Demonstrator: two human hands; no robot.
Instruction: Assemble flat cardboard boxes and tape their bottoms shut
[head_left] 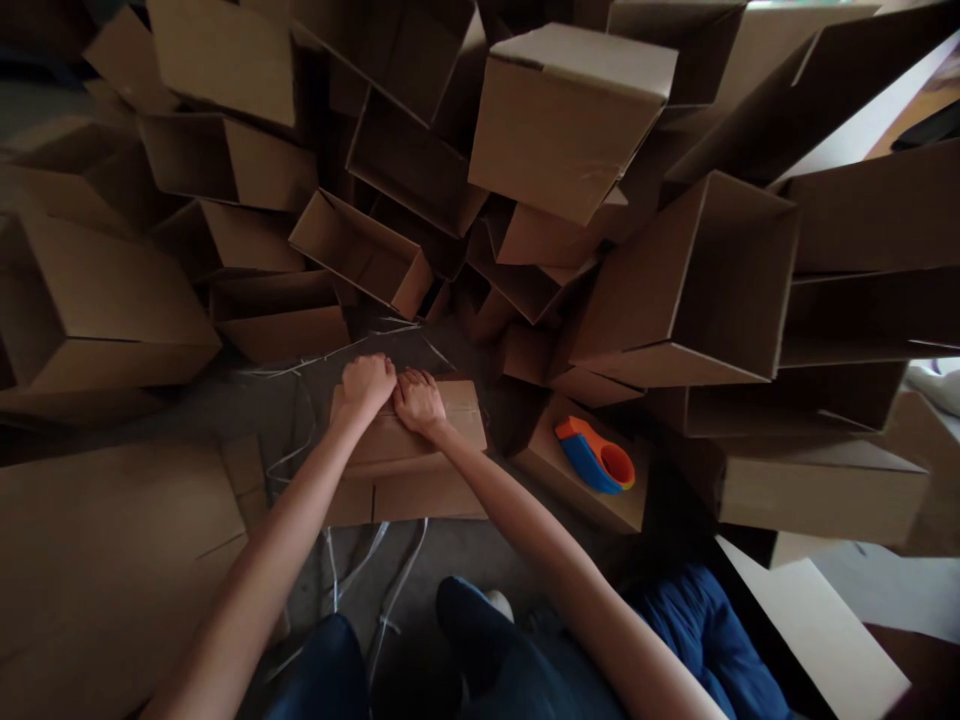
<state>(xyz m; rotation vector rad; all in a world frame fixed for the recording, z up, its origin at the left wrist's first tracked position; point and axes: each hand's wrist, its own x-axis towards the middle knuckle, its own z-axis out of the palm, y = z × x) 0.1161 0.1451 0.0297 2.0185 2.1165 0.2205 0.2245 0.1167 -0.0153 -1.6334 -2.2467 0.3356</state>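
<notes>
A small cardboard box (409, 470) stands on the floor in front of my knees. Both my hands rest on its top, close together near the far edge. My left hand (367, 385) is curled, its fingers bent over the box's far left corner. My right hand (418, 402) lies beside it with fingers bent down onto the top flap. An orange and blue tape dispenser (596, 458) sits on another box (577, 480) just to the right, apart from my hands.
A tall heap of open cardboard boxes (570, 130) rises all around the far side. Flat cardboard sheets (105, 560) lie at the left. White plastic straps (367, 570) trail over the grey floor. A white sheet (825, 630) lies at the lower right.
</notes>
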